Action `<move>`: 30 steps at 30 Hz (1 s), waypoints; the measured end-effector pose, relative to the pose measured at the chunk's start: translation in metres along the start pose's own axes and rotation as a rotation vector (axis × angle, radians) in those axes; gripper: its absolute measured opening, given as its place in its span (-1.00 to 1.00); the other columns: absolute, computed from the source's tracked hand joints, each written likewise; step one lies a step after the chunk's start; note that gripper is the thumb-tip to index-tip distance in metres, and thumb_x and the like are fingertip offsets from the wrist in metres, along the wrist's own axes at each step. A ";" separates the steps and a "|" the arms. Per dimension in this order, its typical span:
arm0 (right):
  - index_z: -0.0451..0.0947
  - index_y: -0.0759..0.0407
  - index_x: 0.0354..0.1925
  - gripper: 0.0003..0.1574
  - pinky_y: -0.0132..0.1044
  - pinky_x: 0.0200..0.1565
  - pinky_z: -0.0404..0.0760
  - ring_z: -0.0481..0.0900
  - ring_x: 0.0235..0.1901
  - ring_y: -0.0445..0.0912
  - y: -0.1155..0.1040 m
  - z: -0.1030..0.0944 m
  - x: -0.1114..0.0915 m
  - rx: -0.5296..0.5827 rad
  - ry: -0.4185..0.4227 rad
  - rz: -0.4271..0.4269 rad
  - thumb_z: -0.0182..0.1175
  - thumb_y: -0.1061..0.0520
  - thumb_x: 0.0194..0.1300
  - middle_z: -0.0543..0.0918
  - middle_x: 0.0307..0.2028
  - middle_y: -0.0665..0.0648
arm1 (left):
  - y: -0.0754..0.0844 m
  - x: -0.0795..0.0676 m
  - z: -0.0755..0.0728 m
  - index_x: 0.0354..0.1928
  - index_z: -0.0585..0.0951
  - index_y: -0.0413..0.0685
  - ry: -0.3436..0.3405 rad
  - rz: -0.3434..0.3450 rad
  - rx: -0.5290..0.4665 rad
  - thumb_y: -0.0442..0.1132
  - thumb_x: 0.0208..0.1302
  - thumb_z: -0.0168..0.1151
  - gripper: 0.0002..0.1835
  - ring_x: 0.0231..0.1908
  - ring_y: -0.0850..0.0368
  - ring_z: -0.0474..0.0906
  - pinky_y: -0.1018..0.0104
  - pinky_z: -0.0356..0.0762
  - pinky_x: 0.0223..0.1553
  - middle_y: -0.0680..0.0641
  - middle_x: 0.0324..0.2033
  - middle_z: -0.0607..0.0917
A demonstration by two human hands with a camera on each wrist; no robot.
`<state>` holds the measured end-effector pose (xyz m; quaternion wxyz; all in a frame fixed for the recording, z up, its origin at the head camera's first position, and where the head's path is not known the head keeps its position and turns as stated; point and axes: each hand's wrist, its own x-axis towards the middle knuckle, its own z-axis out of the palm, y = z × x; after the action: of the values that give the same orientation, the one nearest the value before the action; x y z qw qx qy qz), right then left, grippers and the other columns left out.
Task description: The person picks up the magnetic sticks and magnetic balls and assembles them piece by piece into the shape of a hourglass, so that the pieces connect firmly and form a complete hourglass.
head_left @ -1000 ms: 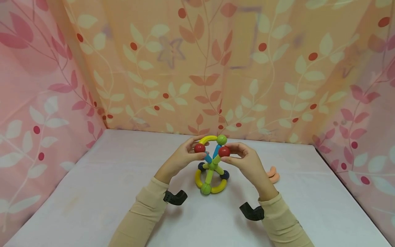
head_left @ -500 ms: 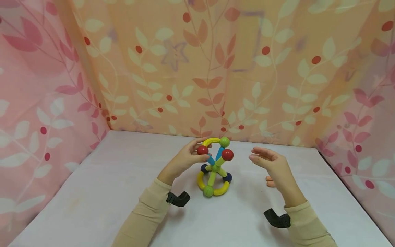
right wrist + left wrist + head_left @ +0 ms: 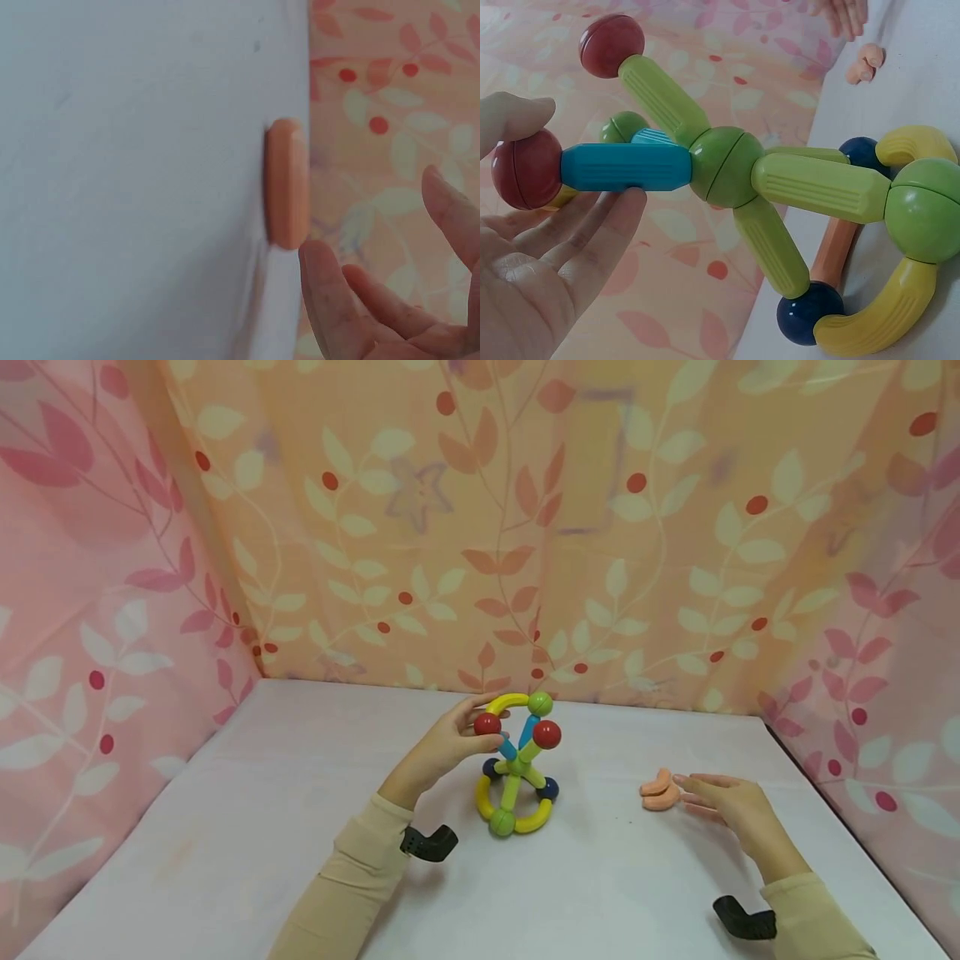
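Note:
A ball-and-stick model point(image 3: 517, 766) stands on the table, built from green, blue and yellow sticks with green, red and dark blue balls. At its upper left, my left hand point(image 3: 442, 747) holds it by a red ball point(image 3: 526, 171). The thumb lies on that ball and the fingers reach behind the blue stick point(image 3: 626, 167). Off to the right, my right hand point(image 3: 738, 810) is beside two curved orange sticks point(image 3: 660, 799), its fingertips close to them. In the right wrist view its fingers are spread, and one fingertip is at the end of an orange stick point(image 3: 287, 184); contact is unclear.
A white cloth covers the table point(image 3: 225, 827). Patterned curtains point(image 3: 420, 543) hang at the back and along both sides. A black wrist mount point(image 3: 431, 843) sits on the left wrist, another black mount point(image 3: 744, 920) on the right.
My right hand has let go of the model's other red ball and moved right and down to the orange sticks. The left hand has kept its hold on the model.

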<state>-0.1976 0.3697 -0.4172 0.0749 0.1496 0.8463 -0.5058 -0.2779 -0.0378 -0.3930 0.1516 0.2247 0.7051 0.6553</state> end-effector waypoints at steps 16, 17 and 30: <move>0.07 0.69 0.34 -0.10 -0.28 -0.11 0.74 0.74 -0.28 -0.19 0.024 -0.006 0.018 0.369 -0.123 0.116 0.30 0.21 0.32 0.73 -0.31 0.00 | -0.003 0.001 -0.001 0.48 0.22 0.10 0.004 -0.006 0.005 -0.26 0.34 0.28 -0.28 0.25 -0.04 0.52 0.14 0.56 0.24 -0.20 0.32 0.50; 0.12 0.68 0.32 -0.13 -0.28 -0.12 0.75 0.74 -0.29 -0.18 0.023 -0.006 0.020 0.386 -0.124 0.130 0.31 0.22 0.30 0.73 -0.34 0.01 | -0.002 0.001 -0.001 0.48 0.23 0.10 0.004 -0.007 0.004 -0.26 0.34 0.28 -0.28 0.25 -0.04 0.52 0.15 0.56 0.24 -0.21 0.33 0.50; 0.49 0.56 0.09 -0.43 -0.36 -0.28 0.75 0.71 -0.47 -0.23 0.008 0.002 0.035 0.221 -0.065 0.201 0.34 0.14 0.30 0.72 -0.50 -0.02 | -0.001 0.003 -0.001 0.49 0.21 0.08 0.004 -0.009 -0.005 -0.27 0.34 0.29 -0.27 0.22 -0.04 0.54 0.16 0.57 0.22 -0.19 0.32 0.50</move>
<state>-0.2283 0.3784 -0.4348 0.1355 0.2246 0.7634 -0.5903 -0.2806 -0.0372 -0.3936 0.1536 0.2197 0.7047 0.6569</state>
